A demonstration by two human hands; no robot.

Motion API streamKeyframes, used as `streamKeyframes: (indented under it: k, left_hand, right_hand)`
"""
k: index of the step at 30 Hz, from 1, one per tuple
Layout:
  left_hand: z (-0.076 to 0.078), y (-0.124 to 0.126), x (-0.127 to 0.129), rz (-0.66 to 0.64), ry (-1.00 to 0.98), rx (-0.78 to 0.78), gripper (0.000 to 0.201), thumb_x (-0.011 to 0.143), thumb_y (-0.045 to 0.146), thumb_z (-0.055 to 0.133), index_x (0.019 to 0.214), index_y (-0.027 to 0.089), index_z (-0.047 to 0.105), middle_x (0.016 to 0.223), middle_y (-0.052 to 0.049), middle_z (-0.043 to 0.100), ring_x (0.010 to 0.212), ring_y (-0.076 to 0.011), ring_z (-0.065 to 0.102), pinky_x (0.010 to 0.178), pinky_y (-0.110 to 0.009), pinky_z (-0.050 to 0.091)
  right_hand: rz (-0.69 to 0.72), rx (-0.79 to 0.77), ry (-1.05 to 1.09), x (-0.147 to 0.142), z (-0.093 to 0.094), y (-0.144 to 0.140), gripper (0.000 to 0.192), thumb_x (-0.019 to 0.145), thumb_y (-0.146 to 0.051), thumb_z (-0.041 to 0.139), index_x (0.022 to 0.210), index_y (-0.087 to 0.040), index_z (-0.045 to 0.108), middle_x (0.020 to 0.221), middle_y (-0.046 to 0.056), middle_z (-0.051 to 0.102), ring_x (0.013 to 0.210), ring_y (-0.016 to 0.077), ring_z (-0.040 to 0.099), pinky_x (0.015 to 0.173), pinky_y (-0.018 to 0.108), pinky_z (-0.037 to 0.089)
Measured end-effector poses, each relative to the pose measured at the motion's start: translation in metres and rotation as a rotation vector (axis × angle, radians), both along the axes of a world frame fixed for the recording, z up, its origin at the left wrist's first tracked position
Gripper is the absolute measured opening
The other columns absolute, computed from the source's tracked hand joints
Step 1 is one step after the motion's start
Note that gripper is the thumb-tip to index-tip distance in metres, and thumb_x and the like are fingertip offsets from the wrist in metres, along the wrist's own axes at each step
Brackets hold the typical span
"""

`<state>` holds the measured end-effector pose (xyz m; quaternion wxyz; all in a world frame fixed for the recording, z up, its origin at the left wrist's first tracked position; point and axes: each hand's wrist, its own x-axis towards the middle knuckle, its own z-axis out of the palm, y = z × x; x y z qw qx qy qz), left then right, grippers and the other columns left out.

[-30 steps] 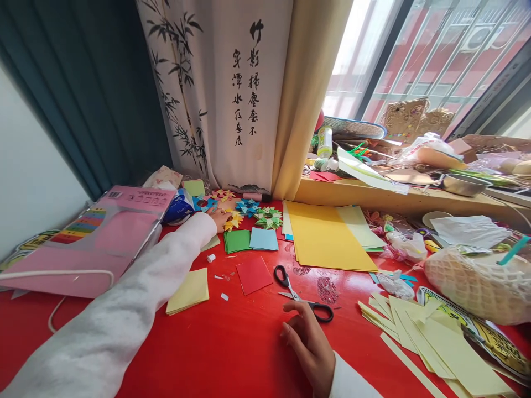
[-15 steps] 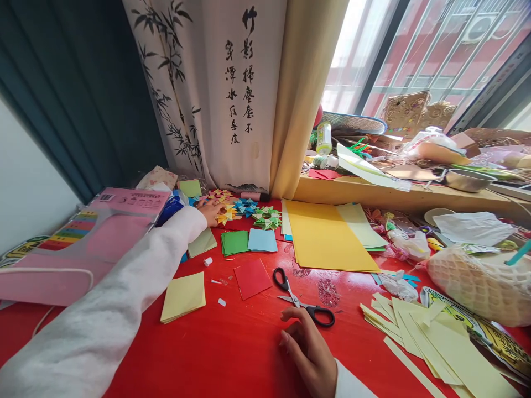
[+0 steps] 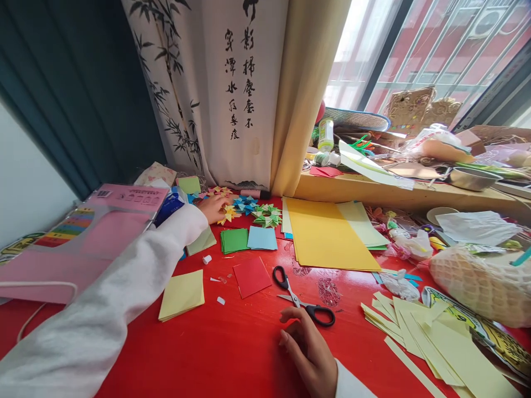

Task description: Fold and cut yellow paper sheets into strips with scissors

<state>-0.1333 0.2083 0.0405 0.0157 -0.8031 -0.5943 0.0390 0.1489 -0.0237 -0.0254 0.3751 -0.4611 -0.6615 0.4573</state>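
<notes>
My left hand (image 3: pixel 214 209) reaches to the back of the red table, its fingers stretched over the folded paper stars. It covers part of a yellow paper star (image 3: pixel 228 214); whether it presses on that star I cannot tell. A pink star (image 3: pixel 219 191) lies just behind, with a blue star (image 3: pixel 245 205) and a green star (image 3: pixel 267 215) to the right. My right hand (image 3: pixel 311 351) rests at the front with loosely bent fingers apart, holding nothing. Just beyond its fingertips lie black-handled scissors (image 3: pixel 295 298), blades slightly apart.
Square paper lies about: red (image 3: pixel 251 277), pale yellow (image 3: pixel 181 294), green (image 3: pixel 234 241) and light blue (image 3: pixel 262 238). Large yellow sheets (image 3: pixel 332 235) sit at centre right, cut pale strips (image 3: pixel 440 337) at right. A pink package (image 3: pixel 83 265) lies under my left sleeve. The windowsill (image 3: pixel 357 188) is cluttered.
My left hand has shifted slightly right and forward over the yellow star, covering more of it. My right hand stays put. The view has tilted a little downward.
</notes>
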Motion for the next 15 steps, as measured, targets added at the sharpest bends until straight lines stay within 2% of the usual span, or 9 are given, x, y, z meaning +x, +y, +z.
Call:
streamKeyframes:
  k: [2, 3, 6, 8, 11, 15]
  left_hand:
    - [-0.007, -0.012, 0.011, -0.111, -0.005, -0.113, 0.053, 0.064, 0.050, 0.048, 0.109, 0.022, 0.045, 0.112, -0.004, 0.048, 0.105, -0.0199, 0.038, 0.087, -0.025, 0.027]
    - [-0.013, -0.017, 0.016, -0.146, -0.003, -0.158, 0.061, 0.058, 0.054, 0.052, 0.109, 0.021, 0.045, 0.111, -0.004, 0.049, 0.104, -0.0203, 0.040, 0.086, -0.025, 0.028]
    - [-0.032, -0.025, 0.025, -0.168, -0.003, -0.210, 0.079, 0.053, 0.060, 0.051, 0.118, 0.018, 0.036, 0.118, -0.009, 0.043, 0.105, -0.0239, 0.039, 0.087, -0.029, 0.029]
    - [-0.039, -0.026, 0.025, -0.159, -0.007, -0.210, 0.082, 0.054, 0.062, 0.048, 0.121, 0.018, 0.031, 0.120, -0.010, 0.039, 0.106, -0.0246, 0.038, 0.086, -0.031, 0.030]
    - [-0.042, -0.024, 0.022, -0.140, 0.000, -0.212, 0.083, 0.054, 0.062, 0.047, 0.122, 0.018, 0.030, 0.117, -0.011, 0.040, 0.105, -0.0246, 0.039, 0.085, -0.031, 0.031]
    - [-0.039, -0.024, 0.018, -0.099, 0.022, -0.206, 0.083, 0.053, 0.062, 0.047, 0.120, 0.017, 0.033, 0.113, -0.012, 0.042, 0.103, -0.0266, 0.042, 0.084, -0.033, 0.033]
  right_hand:
    - [0.007, -0.008, -0.021, 0.000, 0.000, 0.000, 0.019, 0.081, -0.033, 0.034, 0.095, -0.020, 0.037, 0.082, 0.003, 0.050, 0.062, 0.0115, 0.050, 0.059, 0.024, 0.041]
    - [0.011, -0.014, -0.029, 0.000, 0.000, -0.001, 0.020, 0.081, -0.033, 0.034, 0.095, -0.020, 0.036, 0.081, 0.003, 0.050, 0.062, 0.0117, 0.050, 0.059, 0.024, 0.041]
    - [0.002, -0.015, -0.031, 0.000, 0.000, -0.001, 0.020, 0.081, -0.034, 0.034, 0.095, -0.020, 0.036, 0.081, 0.003, 0.050, 0.062, 0.0118, 0.050, 0.059, 0.024, 0.041]
    - [0.002, -0.010, -0.030, -0.001, -0.001, -0.001, 0.020, 0.081, -0.034, 0.034, 0.094, -0.020, 0.036, 0.079, 0.002, 0.049, 0.061, 0.0117, 0.050, 0.058, 0.024, 0.040]
    - [0.010, 0.001, -0.043, -0.001, -0.002, -0.001, 0.018, 0.081, -0.032, 0.035, 0.094, -0.020, 0.036, 0.077, 0.002, 0.048, 0.060, 0.0115, 0.049, 0.058, 0.024, 0.040]
    - [0.026, 0.025, -0.035, 0.001, -0.004, -0.002, 0.017, 0.081, -0.028, 0.035, 0.096, -0.021, 0.036, 0.083, 0.003, 0.049, 0.063, 0.0115, 0.050, 0.060, 0.025, 0.041]
